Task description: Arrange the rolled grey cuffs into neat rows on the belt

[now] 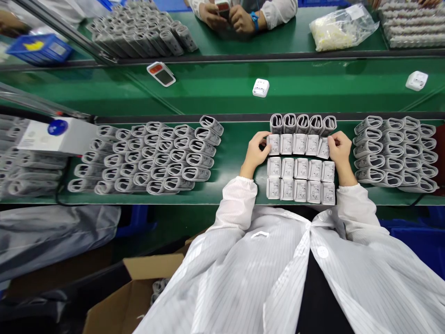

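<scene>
In front of me several rolled grey cuffs with printed faces stand in short rows on the green bench. My left hand [257,151] holds the left end of the second row from the back, thumb and fingers against the end cuff [274,144]. At the opposite end, the fingers of my right hand [340,147] are on a slightly tilted cuff [323,148]. The row is held between both hands. Behind it a back row of cuffs [302,124] shows its rolled ends. Two more rows, including a front cuff [301,189], lie nearer my body.
Stacked cuffs lie to the left [149,157] and right [394,150]. A white box [57,134] stands at far left. Small white devices [260,87] rest on the green strip ahead. Across it are a co-worker's hands [227,17] and a plastic bag [340,30]. An open carton [118,301] sits below.
</scene>
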Action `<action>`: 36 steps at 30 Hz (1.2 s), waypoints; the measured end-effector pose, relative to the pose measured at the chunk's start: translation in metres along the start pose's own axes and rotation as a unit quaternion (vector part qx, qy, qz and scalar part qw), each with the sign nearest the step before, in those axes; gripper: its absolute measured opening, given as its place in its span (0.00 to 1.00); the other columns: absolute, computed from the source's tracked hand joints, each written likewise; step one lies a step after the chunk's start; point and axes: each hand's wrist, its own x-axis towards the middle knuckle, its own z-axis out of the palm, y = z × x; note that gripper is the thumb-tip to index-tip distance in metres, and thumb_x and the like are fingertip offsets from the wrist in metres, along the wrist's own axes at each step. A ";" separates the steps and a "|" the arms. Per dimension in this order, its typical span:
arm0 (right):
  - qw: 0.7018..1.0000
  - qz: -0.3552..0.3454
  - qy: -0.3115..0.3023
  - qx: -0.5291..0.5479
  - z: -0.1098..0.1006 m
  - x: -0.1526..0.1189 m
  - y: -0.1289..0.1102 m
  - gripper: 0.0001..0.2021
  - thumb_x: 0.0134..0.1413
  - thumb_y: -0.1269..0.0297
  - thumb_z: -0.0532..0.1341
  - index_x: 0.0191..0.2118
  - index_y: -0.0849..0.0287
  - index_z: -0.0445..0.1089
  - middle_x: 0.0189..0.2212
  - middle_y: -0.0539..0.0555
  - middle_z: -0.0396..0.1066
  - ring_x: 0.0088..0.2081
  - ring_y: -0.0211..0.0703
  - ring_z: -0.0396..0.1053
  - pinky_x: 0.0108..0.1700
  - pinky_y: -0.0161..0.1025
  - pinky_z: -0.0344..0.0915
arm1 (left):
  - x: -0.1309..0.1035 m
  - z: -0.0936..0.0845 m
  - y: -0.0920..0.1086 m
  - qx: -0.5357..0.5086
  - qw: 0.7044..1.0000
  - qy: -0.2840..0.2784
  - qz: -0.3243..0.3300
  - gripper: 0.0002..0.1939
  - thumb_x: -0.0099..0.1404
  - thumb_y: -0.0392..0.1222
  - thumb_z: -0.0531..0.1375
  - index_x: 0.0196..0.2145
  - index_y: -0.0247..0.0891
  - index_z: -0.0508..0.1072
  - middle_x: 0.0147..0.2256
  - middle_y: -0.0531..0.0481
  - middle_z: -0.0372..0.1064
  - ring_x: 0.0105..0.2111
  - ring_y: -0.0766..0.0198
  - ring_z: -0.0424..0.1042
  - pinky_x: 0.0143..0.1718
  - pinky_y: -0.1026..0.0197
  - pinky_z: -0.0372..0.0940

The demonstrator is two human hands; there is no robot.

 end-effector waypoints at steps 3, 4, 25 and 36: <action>1.000 -0.005 0.004 0.006 0.000 0.000 0.000 0.29 0.73 0.36 0.63 0.27 0.53 0.65 0.27 0.51 0.65 0.29 0.45 0.63 0.33 0.46 0.59 | 0.000 0.000 0.000 -0.006 1.000 0.004 0.008 0.20 0.74 0.48 0.63 0.59 0.40 0.78 0.57 0.40 0.80 0.42 0.58 0.78 0.44 0.54 0.77; 1.000 -0.007 0.005 0.008 0.000 0.000 0.001 0.29 0.73 0.36 0.63 0.27 0.53 0.66 0.27 0.51 0.65 0.29 0.45 0.63 0.32 0.45 0.59 | 0.000 0.000 0.000 -0.005 1.000 0.004 0.009 0.20 0.74 0.48 0.63 0.59 0.39 0.78 0.57 0.39 0.80 0.43 0.58 0.79 0.45 0.54 0.77; 1.000 -0.003 0.001 0.013 0.001 0.000 0.004 0.27 0.73 0.39 0.65 0.27 0.53 0.66 0.27 0.51 0.66 0.28 0.44 0.63 0.32 0.45 0.58 | 0.001 0.001 0.000 -0.004 1.000 0.010 0.016 0.20 0.73 0.47 0.63 0.59 0.39 0.79 0.57 0.39 0.80 0.42 0.57 0.79 0.44 0.54 0.78; 1.000 0.013 -0.002 0.008 0.001 0.001 0.001 0.28 0.71 0.36 0.63 0.27 0.53 0.65 0.27 0.51 0.66 0.29 0.44 0.63 0.33 0.45 0.59 | 0.001 0.000 -0.002 0.000 1.000 0.007 0.014 0.21 0.74 0.50 0.63 0.59 0.39 0.79 0.58 0.38 0.80 0.43 0.56 0.80 0.45 0.53 0.78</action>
